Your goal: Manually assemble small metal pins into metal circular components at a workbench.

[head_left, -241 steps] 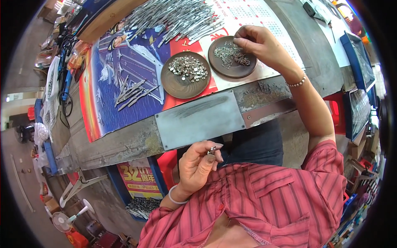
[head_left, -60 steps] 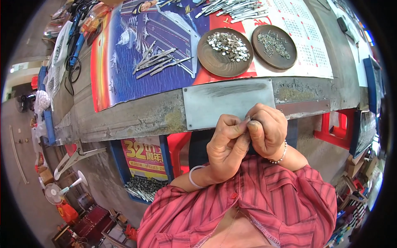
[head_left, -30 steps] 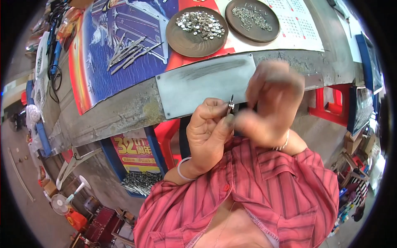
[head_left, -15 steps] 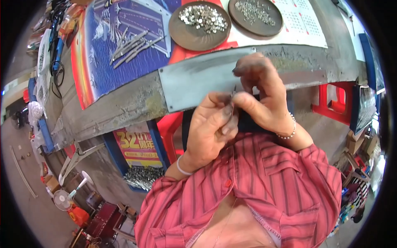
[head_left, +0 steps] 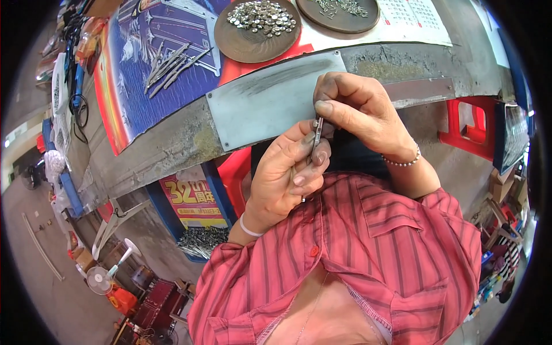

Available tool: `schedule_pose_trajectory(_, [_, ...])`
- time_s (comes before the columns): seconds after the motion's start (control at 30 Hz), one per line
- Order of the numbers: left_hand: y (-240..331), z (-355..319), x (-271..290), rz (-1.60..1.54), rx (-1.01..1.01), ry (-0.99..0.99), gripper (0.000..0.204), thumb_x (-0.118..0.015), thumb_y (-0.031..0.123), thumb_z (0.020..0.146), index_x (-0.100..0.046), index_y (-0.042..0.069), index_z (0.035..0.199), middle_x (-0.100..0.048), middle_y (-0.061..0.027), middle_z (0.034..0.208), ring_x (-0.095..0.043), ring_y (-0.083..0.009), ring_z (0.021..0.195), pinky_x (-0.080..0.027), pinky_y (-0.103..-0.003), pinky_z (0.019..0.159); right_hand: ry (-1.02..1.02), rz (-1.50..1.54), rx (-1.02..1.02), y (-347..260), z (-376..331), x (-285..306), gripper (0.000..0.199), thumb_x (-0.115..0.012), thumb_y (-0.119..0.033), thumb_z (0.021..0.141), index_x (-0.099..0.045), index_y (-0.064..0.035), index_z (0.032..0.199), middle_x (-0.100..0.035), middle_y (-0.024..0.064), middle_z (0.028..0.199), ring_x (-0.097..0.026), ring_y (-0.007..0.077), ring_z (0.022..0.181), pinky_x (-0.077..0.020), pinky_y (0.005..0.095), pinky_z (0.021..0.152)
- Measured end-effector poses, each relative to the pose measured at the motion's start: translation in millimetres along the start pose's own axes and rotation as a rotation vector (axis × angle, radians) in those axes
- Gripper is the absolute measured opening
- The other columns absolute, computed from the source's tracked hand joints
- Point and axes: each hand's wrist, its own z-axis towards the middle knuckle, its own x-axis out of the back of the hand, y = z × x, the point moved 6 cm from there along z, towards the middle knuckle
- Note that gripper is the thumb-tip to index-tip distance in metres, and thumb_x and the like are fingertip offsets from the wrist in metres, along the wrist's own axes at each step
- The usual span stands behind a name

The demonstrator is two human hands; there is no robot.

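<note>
My left hand (head_left: pixel 293 164) is closed around a slim metal piece (head_left: pixel 317 135) in front of my chest, its fingers curled along it. The piece stands nearly upright, greyish with a reddish tint; its lower part is hidden by my fingers. My right hand (head_left: pixel 359 118) pinches with thumb and forefinger at the upper end of the piece; whether a smaller part is also between those fingertips cannot be seen. Dark smudges mark the fingertips. Beyond my hands, a pale metal plate (head_left: pixel 253 106) is fixed at the bench edge.
On the bench (head_left: pixel 167 146), a brown dish (head_left: pixel 247 53) holds small shiny discs; another dish (head_left: pixel 345 26) holds tiny pins. Several slender metal pieces (head_left: pixel 172 70) lie on a blue poster (head_left: pixel 129 98). Below are a blue-edged tray (head_left: pixel 163 215) with metal parts and a red stool (head_left: pixel 468 129).
My right fingertips have closed at the upper end of the metal piece, which now shows more clearly and stands more upright. The view has shifted slightly, so the bench items appear higher and farther left.
</note>
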Motion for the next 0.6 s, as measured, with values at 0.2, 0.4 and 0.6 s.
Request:
schedule_pose_trajectory(0.2, [-3.1, 1.9, -1.8, -0.015, 0.003, 0.041, 0.022, -0.046, 0.013, 0.097, -0.046, -0.001, 0.113, -0.053, -0.0068, 0.081, -0.036, -0.0033, 0.047, -0.028, -0.016, 0.037, -0.024, -0.028, -0.032, 0.6, -2.7, 1.3, 0.016, -0.054, -0.006, 0.090, -0.048, 0.0001, 0.077, -0.049, 0.0025, 0.075, -0.047, 0.0073, 0.064, -0.0408, 0.0223, 0.057])
schedule_pose_trajectory(0.4, [-4.5, -0.2, 0.8, -0.021, 0.001, 0.058, 0.021, -0.046, 0.013, 0.096, -0.046, 0.000, 0.113, -0.053, -0.0063, 0.082, -0.036, -0.0026, 0.047, -0.026, -0.015, 0.037, -0.042, -0.130, 0.031, -1.3, -2.7, 1.7, 0.017, -0.058, -0.010, 0.089, -0.053, 0.0011, 0.077, -0.051, -0.0015, 0.070, -0.045, 0.0039, 0.066, -0.0389, 0.0219, 0.057])
schedule_pose_trajectory(0.6, [-0.6, 3.6, -0.9, -0.043, 0.000, 0.021, 0.024, -0.046, 0.013, 0.096, -0.045, -0.001, 0.116, -0.052, -0.0063, 0.083, -0.036, -0.0023, 0.047, -0.026, -0.016, 0.036, 0.020, 0.029, -0.027, -1.0, 0.5, 1.7, 0.018, -0.058, -0.014, 0.091, -0.056, 0.0004, 0.080, -0.053, -0.0020, 0.071, -0.047, 0.0037, 0.066, -0.0405, 0.0211, 0.057])
